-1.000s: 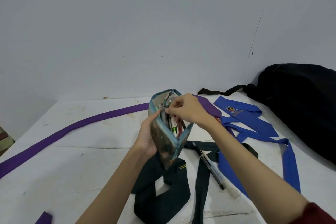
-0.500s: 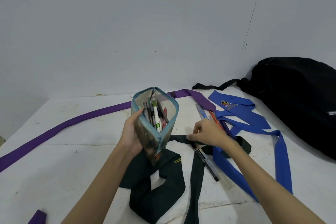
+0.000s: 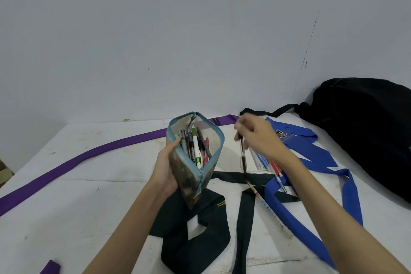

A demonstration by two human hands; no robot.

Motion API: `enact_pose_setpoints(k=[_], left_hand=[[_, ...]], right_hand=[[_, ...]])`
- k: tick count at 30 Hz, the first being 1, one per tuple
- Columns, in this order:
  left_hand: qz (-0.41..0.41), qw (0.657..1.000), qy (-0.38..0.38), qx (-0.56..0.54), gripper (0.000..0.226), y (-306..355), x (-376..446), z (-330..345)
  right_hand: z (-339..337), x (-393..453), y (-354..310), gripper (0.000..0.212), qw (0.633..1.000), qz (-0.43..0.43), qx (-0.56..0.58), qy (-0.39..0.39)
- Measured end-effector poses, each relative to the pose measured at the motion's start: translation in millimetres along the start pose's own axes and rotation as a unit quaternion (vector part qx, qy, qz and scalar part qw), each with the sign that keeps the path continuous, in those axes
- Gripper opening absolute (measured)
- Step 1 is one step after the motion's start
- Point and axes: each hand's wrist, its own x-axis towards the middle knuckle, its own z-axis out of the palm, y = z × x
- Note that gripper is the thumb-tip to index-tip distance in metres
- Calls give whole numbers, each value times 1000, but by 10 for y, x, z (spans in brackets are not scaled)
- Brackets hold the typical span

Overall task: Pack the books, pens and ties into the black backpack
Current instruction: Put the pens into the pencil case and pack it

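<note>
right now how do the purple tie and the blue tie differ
The purple tie lies stretched out in one long band across the table's left; the blue tie lies folded and looped on the right, near the backpack. The blue tie bears a crest; the purple tie shows only a small dark label. Pens rest against the blue tie, none on the purple tie. Both lie unpacked on the table.

Black backpack; purple tie; blue tie; dark green tie.
</note>
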Motion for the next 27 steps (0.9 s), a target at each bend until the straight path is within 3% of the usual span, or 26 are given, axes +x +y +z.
enact_pose_setpoints(k=[4, 6, 10, 13, 17, 20, 27], left_hand=[[-5, 1000, -8, 2, 29, -19, -17, 59], [-13, 1000, -17, 0, 29, -29, -31, 108], [-21, 999, -33, -8, 30, -46, -59, 217], [-23, 999, -48, -9, 35, -60, -68, 283], [-21, 998, -50, -10, 37, -82, -66, 322], [-18, 998, -55, -8, 36, -87, -61, 324], [-28, 999, -44, -5, 36, -86, -15, 243]], right_hand=[[-203, 64, -367, 13, 972, -78, 147, 168], [-186, 117, -474, 13, 955, -78, 205, 198], [67, 191, -501, 7, 973, -14, 197, 116], [304, 173, -416, 18, 990, 39, 134, 17], [498, 160, -343, 21, 997, -7, -61, -36], [452, 148, -347, 22, 991, -35, -116, -51], [31, 64, -248, 13, 999, -22, 31, -15]])
